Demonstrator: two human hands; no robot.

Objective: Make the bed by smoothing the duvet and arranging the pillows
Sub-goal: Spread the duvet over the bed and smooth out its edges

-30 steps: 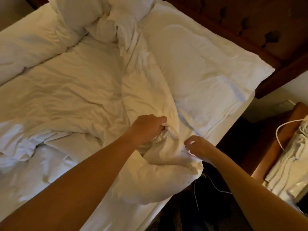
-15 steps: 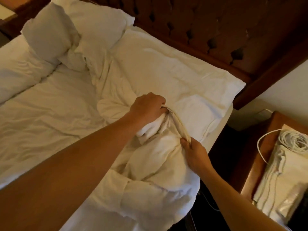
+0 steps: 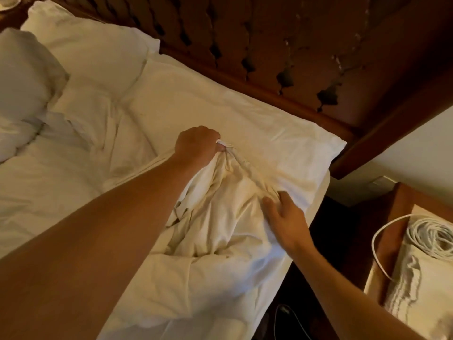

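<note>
The rumpled white cotton duvet (image 3: 220,231) is lying bunched along the bed's right side, its top edge overlapping the flat white pillow (image 3: 245,123) resting against the dark buttoned headboard (image 3: 282,45). The left hand (image 3: 196,144) is gripping that edge in a closed fist, while the right hand (image 3: 284,214) is pinching it lower down, fingers curled into the folds. This looks like the duvet-smoothing step; next, both hands probably need to draw the hem taut and spread it flat.
</note>
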